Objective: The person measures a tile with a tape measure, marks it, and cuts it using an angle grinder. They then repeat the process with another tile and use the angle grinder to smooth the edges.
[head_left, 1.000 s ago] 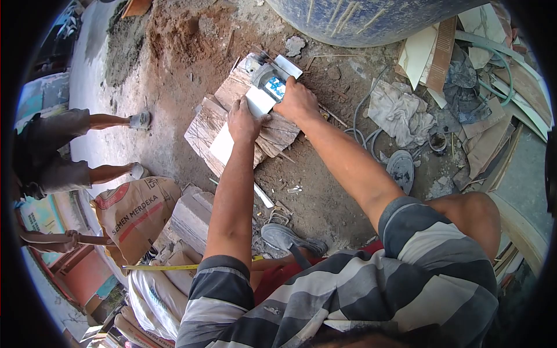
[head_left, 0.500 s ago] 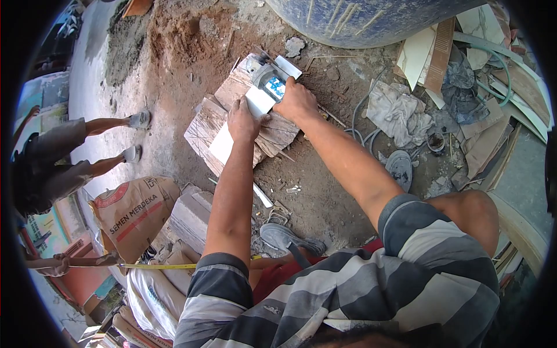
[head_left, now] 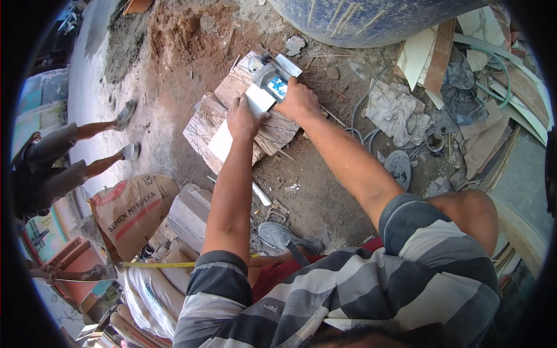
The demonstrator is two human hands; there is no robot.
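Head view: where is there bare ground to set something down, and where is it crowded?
Bare dirt lies between the wooden block and the grey flip-flop, and on the open ground left of the block toward the passer-by's feet. Crowded: the tile scraps and rag at right, and the cement sacks at lower left.
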